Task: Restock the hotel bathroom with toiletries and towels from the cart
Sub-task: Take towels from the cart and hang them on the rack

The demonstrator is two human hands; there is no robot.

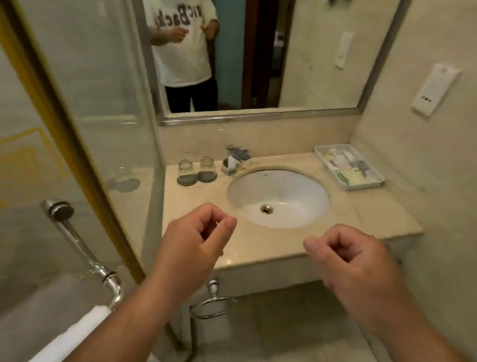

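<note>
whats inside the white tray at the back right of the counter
The white rectangular plastic tray holds small wrapped toiletries, white, grey and yellow-green packets. Too blurred to identify them; anything beneath the top layer is covered.

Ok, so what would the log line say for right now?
stage: at sink, nothing carried | left hand: curled, empty | right hand: curled, empty | toiletry tray: holds packets, counter back right | two glasses: left of sink

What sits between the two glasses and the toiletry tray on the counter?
Between the glasses and the tray, the head view shows the sink basin, plus a small holder at its back-left rim.
</note>
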